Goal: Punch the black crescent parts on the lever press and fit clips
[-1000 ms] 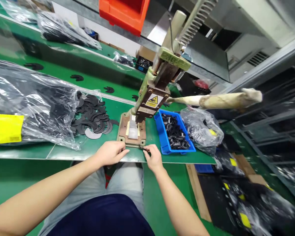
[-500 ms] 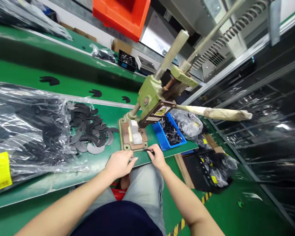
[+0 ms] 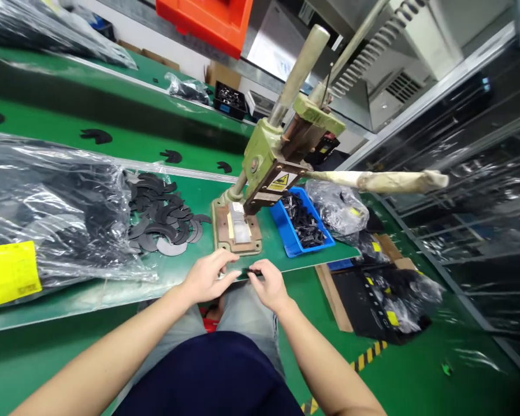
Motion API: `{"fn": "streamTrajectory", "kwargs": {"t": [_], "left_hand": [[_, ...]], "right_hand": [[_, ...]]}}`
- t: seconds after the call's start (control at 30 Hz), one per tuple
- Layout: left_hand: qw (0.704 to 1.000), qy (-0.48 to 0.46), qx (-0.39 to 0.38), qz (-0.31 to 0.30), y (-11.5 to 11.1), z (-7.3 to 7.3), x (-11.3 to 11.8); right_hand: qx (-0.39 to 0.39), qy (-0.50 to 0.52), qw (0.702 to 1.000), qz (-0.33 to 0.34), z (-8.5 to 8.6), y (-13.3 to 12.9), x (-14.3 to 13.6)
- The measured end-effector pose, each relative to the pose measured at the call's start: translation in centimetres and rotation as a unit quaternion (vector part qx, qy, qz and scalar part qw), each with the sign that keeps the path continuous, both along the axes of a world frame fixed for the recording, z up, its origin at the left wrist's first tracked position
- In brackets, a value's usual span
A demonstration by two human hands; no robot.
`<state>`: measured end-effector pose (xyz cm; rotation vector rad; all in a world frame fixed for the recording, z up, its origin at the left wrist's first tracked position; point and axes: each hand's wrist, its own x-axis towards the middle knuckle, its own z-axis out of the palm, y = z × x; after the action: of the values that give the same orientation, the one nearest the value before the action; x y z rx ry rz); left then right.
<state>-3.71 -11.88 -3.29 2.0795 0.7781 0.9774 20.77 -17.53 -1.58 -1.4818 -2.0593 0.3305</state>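
Note:
My right hand (image 3: 268, 284) pinches a small black part (image 3: 252, 271) at the table's front edge, just in front of the press base. My left hand (image 3: 208, 276) faces it from the left, thumb and fingers apart, with nothing seen between them. Behind both hands stands a green hand press (image 3: 264, 155) with a long wrapped lever (image 3: 381, 181). On its base (image 3: 221, 231) lies a pale, clear block (image 3: 241, 231). Dark curved pieces (image 3: 162, 216) are heaped left of the press. To its right, a blue bin (image 3: 292, 242) holds many small black parts.
A large plastic bag (image 3: 60, 214) of dark pieces covers the table's left. Several dark pieces, one of them a notched piece (image 3: 96, 136), lie along the green surface behind. An orange bin (image 3: 208, 23) hangs above. Cardboard and bagged goods (image 3: 385, 300) are low at the right.
My right hand has moved left with the small black part, closer to my left hand. My left hand has opened its thumb and fingers wider. The camera view has shifted slightly.

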Motion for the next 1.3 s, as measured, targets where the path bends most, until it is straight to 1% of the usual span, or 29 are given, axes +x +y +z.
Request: {"fn": "streamTrajectory", "kwargs": {"t": [0.07, 0.13, 0.3, 0.4, 0.47, 0.53, 0.6, 0.63, 0.67, 0.7, 0.73, 0.8, 0.83, 0.87, 0.9, 0.93, 1.0, 1.07, 1.2, 1.3], "left_hand": [[0.999, -0.027, 0.008, -0.019, -0.6, 0.1, -0.1], [0.999, -0.029, 0.012, -0.026, -1.1, 0.2, 0.0], [0.999, -0.015, 0.036, -0.011, -2.1, 0.9, 0.6], [0.997, -0.004, 0.073, -0.001, -1.7, 1.6, 0.5], [0.995, 0.000, 0.098, 0.025, -0.6, 2.2, 0.3], [0.990, 0.004, 0.117, 0.074, 1.3, 2.8, 0.0], [0.983, 0.015, 0.131, 0.126, 3.9, 3.2, 0.0], [0.980, 0.028, 0.136, 0.146, 5.2, 3.4, 0.1], [0.976, 0.046, 0.140, 0.159, 6.5, 3.4, 0.3], [0.973, 0.069, 0.143, 0.170, 7.7, 3.4, 0.7], [0.969, 0.094, 0.146, 0.176, 8.7, 3.4, 1.0], [0.960, 0.150, 0.156, 0.175, 10.2, 3.3, 1.8], [0.956, 0.175, 0.162, 0.168, 10.6, 3.2, 2.2], [0.953, 0.196, 0.168, 0.158, 10.9, 3.1, 2.5], [0.950, 0.211, 0.174, 0.148, 11.1, 3.1, 2.7], [0.948, 0.223, 0.178, 0.139, 11.1, 3.0, 2.9], [0.945, 0.239, 0.180, 0.132, 11.2, 3.1, 3.1], [0.943, 0.250, 0.178, 0.129, 11.3, 3.2, 3.3], [0.945, 0.250, 0.172, 0.122, 11.3, 3.6, 3.5], [0.947, 0.241, 0.172, 0.121, 11.2, 3.7, 3.6]], "right_hand": [[-0.004, 0.002, 1.000, 0.025, 0.5, -0.3, -0.7], [-0.004, 0.005, 0.999, 0.047, 0.8, -0.3, -0.9], [0.016, 0.018, 0.996, 0.091, 1.2, 0.0, -0.9], [0.047, 0.037, 0.993, 0.103, 2.0, 0.2, -0.4], [0.079, 0.058, 0.991, 0.092, 3.6, 0.8, 0.8], [0.122, 0.087, 0.987, 0.054, 6.3, 2.2, 2.7], [0.181, 0.137, 0.974, 0.001, 10.3, 4.2, 4.8], [0.220, 0.176, 0.959, -0.021, 12.7, 5.3, 5.6], [0.283, 0.269, 0.921, -0.014, 15.2, 6.4, 6.1], [0.318, 0.351, 0.880, 0.019, 17.8, 7.3, 6.3], [0.331, 0.372, 0.866, 0.039, 20.3, 8.0, 6.2], [0.344, 0.406, 0.843, 0.085, 24.5, 8.8, 5.4], [0.333, 0.407, 0.843, 0.111, 26.0, 8.9, 4.8], [0.316, 0.399, 0.849, 0.139, 27.1, 8.9, 4.4], [0.300, 0.388, 0.856, 0.162, 27.7, 8.8, 4.0], [0.284, 0.376, 0.864, 0.180, 28.0, 8.8, 3.8], [0.265, 0.369, 0.868, 0.201, 27.7, 8.8, 4.0], [0.260, 0.374, 0.866, 0.208, 26.9, 9.1, 4.4], [0.263, 0.341, 0.881, 0.195, 25.0, 9.5, 4.7], [0.255, 0.330, 0.888, 0.193, 23.3, 8.8, 4.5]]}}
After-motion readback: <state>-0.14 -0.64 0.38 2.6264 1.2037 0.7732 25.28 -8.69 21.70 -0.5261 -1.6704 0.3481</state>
